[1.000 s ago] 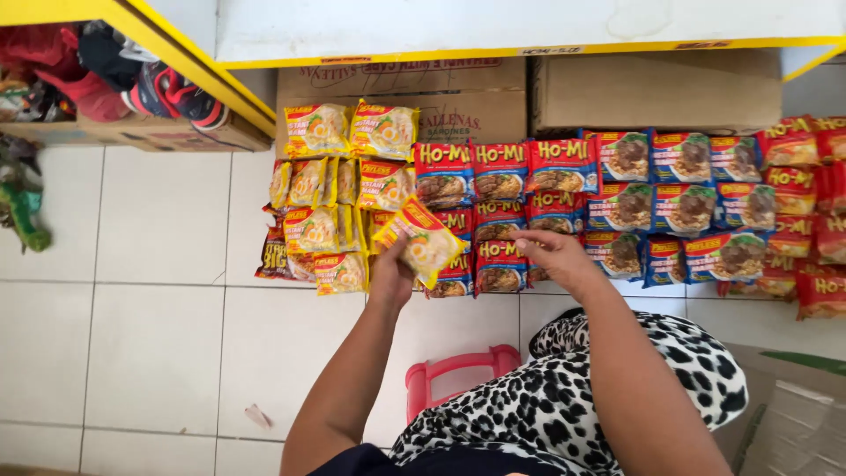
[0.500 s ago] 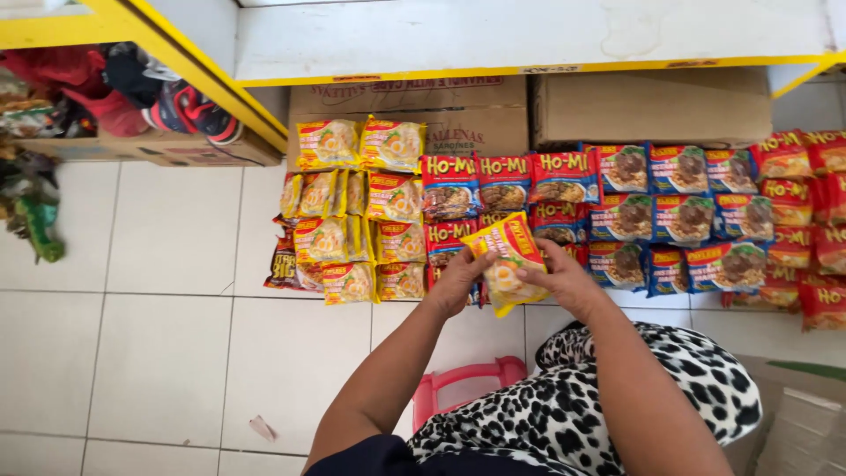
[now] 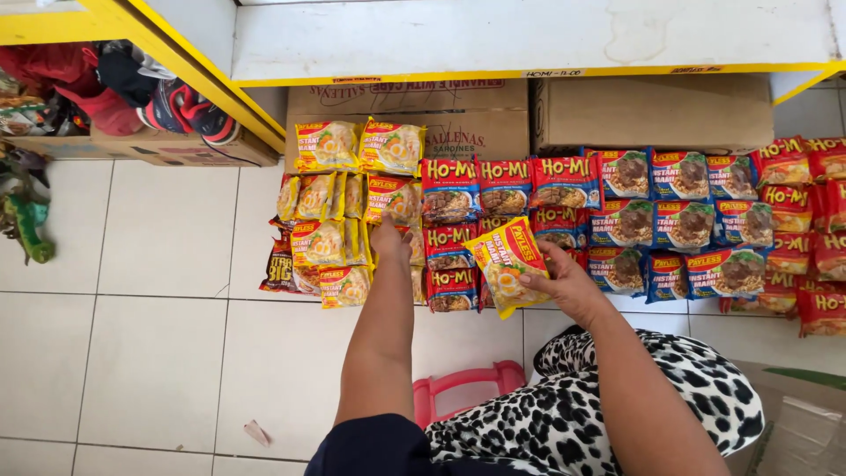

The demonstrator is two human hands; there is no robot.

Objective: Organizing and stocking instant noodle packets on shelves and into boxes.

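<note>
Head view: a floor [image 3: 159,353] of large, glossy white square tiles with thin grey grout lines fills the lower left of the frame. Across the top runs a white shelf [image 3: 529,35] with a yellow painted edge, its surface scuffed. Beneath it, at upper centre, sit two brown cardboard boxes [image 3: 652,110], matte and flat-sided. At upper left, a second yellow-edged shelf holds shoes [image 3: 176,106] and crumpled fabric on a flat cardboard tray.

On the floor, against the boxes, shiny plastic noodle packs stand in rows: yellow packs [image 3: 339,203] at centre left, red packs [image 3: 507,181] at centre, blue packs [image 3: 679,211] to their right, and more red-and-yellow packs [image 3: 811,220] at the right edge. All are flat, rectangular pillows with crimped ends.

The left hand [image 3: 390,240] reaches flat into the yellow packs, fingers pressed against them; whether its grip closes on one cannot be told. The right hand [image 3: 568,282] pinches a single yellow pack [image 3: 509,264], tilted, held just in front of the red packs at centre frame, its grip closed on the pack's right edge.

At bottom centre, a pink plastic stool [image 3: 463,388] shows beside black-and-white spotted fabric [image 3: 599,414]. A scrap of paper [image 3: 256,432] lies on the tiles at lower left.
</note>
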